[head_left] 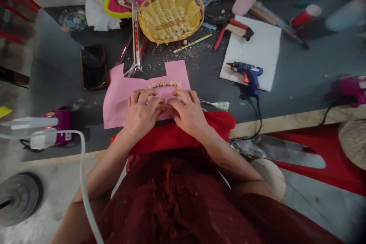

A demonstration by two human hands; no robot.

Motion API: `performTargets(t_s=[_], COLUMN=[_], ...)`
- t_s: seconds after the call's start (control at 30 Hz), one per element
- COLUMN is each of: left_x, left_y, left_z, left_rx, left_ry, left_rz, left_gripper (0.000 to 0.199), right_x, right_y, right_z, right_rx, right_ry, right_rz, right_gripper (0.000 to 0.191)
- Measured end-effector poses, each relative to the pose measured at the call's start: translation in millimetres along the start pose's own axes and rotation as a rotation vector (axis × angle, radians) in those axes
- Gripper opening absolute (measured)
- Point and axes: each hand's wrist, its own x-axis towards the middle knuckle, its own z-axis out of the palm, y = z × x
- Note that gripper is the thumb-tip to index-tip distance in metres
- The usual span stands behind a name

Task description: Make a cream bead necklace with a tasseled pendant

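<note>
A loop of small pale beads (164,84) lies on a cut sheet of pink paper (117,103) near the table's front edge. My left hand (143,110) rests at the loop's left side, its fingers curled round the beads. From the right, my right hand (187,110) grips the other side in the same way, thumbs close together at the lower edge. Both hands hide parts of the loop. Red cloth (168,137) lies beneath my wrists, and a pale tassel (219,105) sticks out to the right of my right hand.
Behind the paper stands a yellow wicker basket (171,15) with small pieces inside. A phone (94,66) lies at the left. On a white board (265,45) at the right rests a blue glue gun (251,74), its cord running over the front edge. A white cable (82,167) hangs at the left.
</note>
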Motion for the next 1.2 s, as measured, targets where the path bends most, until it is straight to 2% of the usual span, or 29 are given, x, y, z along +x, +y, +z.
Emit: performTargets(t_s=[0.8, 1.2], left_x=[-0.2, -1.7], left_y=[-0.4, -3.2], left_z=[9.5, 9.2], left_rx=[-0.036, -0.059], left_ry=[-0.022, -0.032], left_rz=[-0.010, -0.017], left_gripper=[0.020, 0.021], right_x=[-0.7, -2.3], right_y=[4.3, 6.2], right_z=[3.8, 3.8], right_rx=[0.042, 0.077], right_ry=[-0.046, -0.006], right_rz=[0.008, 0.001], right_gripper=[0.023, 0.024])
